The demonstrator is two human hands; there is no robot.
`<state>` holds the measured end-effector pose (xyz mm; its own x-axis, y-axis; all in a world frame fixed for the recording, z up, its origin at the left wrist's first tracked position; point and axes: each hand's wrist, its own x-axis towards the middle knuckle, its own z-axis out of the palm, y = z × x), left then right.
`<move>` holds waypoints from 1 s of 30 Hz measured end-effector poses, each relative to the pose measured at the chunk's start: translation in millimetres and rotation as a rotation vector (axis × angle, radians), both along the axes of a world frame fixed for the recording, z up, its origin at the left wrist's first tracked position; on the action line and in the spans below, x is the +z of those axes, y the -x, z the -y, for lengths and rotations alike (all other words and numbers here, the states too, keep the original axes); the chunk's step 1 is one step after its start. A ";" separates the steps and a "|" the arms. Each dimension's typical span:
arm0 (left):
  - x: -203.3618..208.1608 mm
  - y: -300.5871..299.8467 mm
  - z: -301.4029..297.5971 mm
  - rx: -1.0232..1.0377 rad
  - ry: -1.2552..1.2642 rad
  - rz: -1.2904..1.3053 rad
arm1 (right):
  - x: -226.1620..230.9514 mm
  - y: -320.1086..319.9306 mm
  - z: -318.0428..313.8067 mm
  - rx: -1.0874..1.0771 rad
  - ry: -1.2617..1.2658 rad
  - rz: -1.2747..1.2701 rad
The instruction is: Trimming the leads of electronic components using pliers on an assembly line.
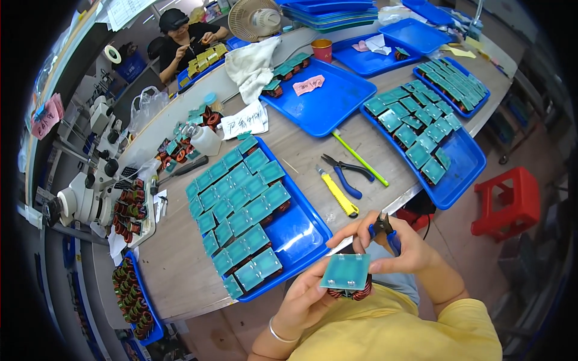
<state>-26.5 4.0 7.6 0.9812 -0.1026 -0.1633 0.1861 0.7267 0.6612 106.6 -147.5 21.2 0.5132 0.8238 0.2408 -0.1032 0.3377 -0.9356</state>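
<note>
My left hand (306, 296) is closed round a wire-wound coil with a square green circuit board (347, 271) on top. The board's face is up, with shiny solder spots along its near edge and red-brown windings below. In my right hand (415, 256) sits a pair of blue-handled cutters (382, 225), its dark jaws pointing up and away from the board. The right thumb reaches the board's right edge. Just beyond my hands, a blue tray (301, 231) carries rows of similar green-topped coils (241, 204).
A yellow utility knife (337, 191), blue-handled pliers (349, 174) and a lime-green stick (360, 157) lie on the table. More blue trays (460, 180) stand right and behind. Microscopes (84, 201) line the left side. A red stool (509, 201) stands right. Another person (183, 45) works across the bench.
</note>
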 end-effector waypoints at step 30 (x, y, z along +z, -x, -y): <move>-15.6 -0.6 5.8 0.205 -0.253 0.174 | 16.9 21.5 -5.1 -0.354 0.186 0.509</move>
<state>-25.9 -1.8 -8.0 0.9925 0.1212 0.0131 -0.0777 0.5464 0.8339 85.1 -142.4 38.0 0.6207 0.6771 0.3953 0.4568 0.0975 -0.8842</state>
